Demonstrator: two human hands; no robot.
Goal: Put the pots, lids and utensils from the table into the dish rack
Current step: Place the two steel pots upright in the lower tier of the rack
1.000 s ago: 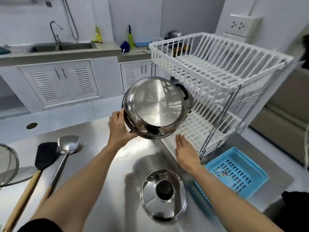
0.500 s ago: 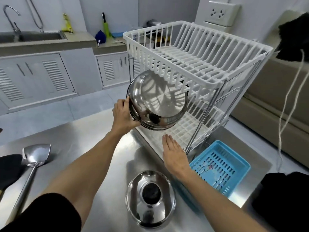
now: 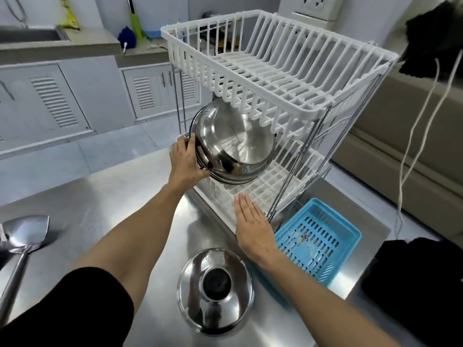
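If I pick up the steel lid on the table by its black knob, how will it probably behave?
The steel lid looks rigid and thin, so probably light. Its polished dome seems slippery; the black knob likely gives the safer grip. Lying rim-down on the steel table, it should slide rather than roll when pushed.

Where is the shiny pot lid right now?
The lid lies on the steel table, bottom centre of the head view, between the forearms, left of the blue basket.

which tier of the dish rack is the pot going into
The lower tier: the left hand tilts the steel pot in beneath the upper tier, which holds nothing.
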